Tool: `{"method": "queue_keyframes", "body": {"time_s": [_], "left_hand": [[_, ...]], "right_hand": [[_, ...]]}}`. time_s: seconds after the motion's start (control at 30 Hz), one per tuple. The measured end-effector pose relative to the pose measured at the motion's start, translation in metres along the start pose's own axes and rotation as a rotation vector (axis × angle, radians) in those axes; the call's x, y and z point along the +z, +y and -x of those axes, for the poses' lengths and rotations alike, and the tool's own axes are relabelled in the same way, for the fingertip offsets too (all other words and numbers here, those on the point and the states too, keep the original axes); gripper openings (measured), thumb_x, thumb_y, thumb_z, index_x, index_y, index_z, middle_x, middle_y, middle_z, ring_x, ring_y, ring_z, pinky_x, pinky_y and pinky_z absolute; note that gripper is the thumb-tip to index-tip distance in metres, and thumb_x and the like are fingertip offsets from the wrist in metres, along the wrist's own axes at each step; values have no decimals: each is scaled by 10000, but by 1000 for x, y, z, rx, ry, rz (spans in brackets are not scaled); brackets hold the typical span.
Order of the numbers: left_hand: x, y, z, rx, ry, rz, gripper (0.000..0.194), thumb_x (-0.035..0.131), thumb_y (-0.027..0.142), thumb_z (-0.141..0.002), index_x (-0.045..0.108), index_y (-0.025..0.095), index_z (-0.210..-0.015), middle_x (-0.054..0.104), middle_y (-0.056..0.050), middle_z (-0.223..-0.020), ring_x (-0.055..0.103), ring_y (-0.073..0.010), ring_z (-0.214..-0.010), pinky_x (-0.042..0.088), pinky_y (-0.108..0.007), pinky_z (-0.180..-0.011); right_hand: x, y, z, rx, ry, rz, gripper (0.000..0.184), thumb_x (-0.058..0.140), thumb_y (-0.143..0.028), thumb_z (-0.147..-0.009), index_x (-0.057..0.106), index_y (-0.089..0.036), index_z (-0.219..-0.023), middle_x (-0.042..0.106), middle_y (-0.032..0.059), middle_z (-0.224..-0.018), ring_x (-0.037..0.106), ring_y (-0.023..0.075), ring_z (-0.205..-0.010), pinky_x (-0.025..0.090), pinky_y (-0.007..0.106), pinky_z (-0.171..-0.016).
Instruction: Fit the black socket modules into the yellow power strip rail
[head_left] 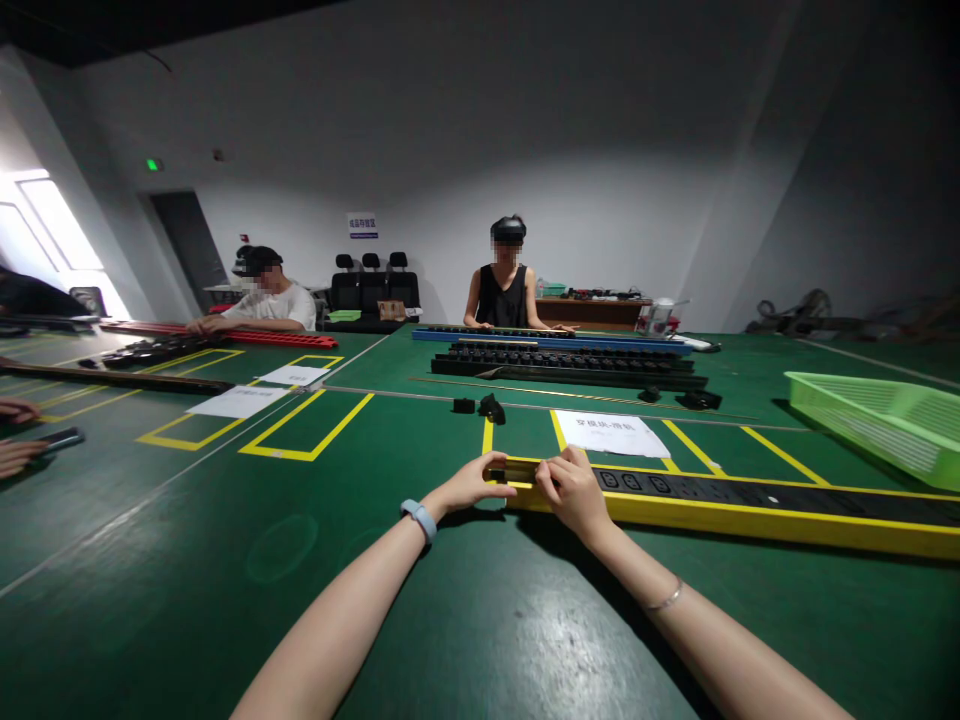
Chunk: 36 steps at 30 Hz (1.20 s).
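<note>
In front of me lies a long yellow power strip, its channel lined with black socket modules. My left hand holds its left end, thumb at the near side and fingers at the far side. Just right of it, my right hand is closed over the channel, fingertips pinched at its inside. What those fingers pinch, if anything, is hidden. Between the hands a short stretch of the yellow channel shows no module. Beyond the strip, two small black pieces sit on the green table.
A printed sheet lies behind the strip, with a light-green basket at the right. Farther back are rows of black modules and a blue rail. Co-workers sit across and to the left; one person's hand holds a dark object.
</note>
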<state>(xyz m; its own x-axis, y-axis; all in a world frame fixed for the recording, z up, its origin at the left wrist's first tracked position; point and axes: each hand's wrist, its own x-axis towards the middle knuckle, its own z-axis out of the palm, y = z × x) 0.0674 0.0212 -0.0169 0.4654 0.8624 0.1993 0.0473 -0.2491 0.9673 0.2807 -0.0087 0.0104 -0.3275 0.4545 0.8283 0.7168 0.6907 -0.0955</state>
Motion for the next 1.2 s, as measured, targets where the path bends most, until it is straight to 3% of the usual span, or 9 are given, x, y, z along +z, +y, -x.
{"method": "queue_keyframes", "body": {"time_s": [0.33, 0.5, 0.67, 0.87, 1.2], "left_hand": [[-1, 7, 1, -7, 39, 86, 536, 771, 318, -709, 576, 168, -1186, 567, -144, -1282, 534, -266, -1199, 371, -438, -1059], [4, 6, 3, 3, -28, 5, 734, 837, 282, -619, 511, 190, -1271, 528, -150, -1329, 508, -281, -1227, 335, -463, -1085], [6, 1, 3, 23, -48, -68, 764, 843, 273, -607, 495, 173, -1280, 512, -164, -1339, 484, -290, -1245, 326, -463, -1091], [4, 3, 2, 7, -49, -22, 701, 827, 268, -630, 517, 165, -1250, 554, -158, -1287, 529, -286, -1192, 363, -458, -1057], [1, 6, 3, -27, 21, 8, 667, 843, 281, -604, 586, 177, -1211, 572, -150, -1283, 541, -284, -1174, 355, -458, -1057]], "right_hand": [[-1, 2, 0, 46, 45, -56, 357, 412, -213, -960, 543, -202, -628, 539, 35, -594, 426, 193, -684, 400, 347, -701], [-5, -1, 0, -11, -62, -105, 277, 432, -205, -957, 635, -196, -769, 675, 45, -819, 485, 186, -765, 419, 339, -761], [-2, -1, 1, -34, -144, 29, 360, 457, -223, -947, 595, -199, -615, 638, 44, -667, 483, 193, -758, 406, 337, -750], [0, -2, 0, -18, -110, 65, 373, 458, -205, -940, 544, -202, -577, 582, 33, -602, 468, 186, -723, 398, 327, -720], [-4, 0, 0, 69, 22, -96, 356, 432, -197, -948, 539, -212, -609, 541, 25, -589, 431, 185, -690, 399, 329, -707]]}}
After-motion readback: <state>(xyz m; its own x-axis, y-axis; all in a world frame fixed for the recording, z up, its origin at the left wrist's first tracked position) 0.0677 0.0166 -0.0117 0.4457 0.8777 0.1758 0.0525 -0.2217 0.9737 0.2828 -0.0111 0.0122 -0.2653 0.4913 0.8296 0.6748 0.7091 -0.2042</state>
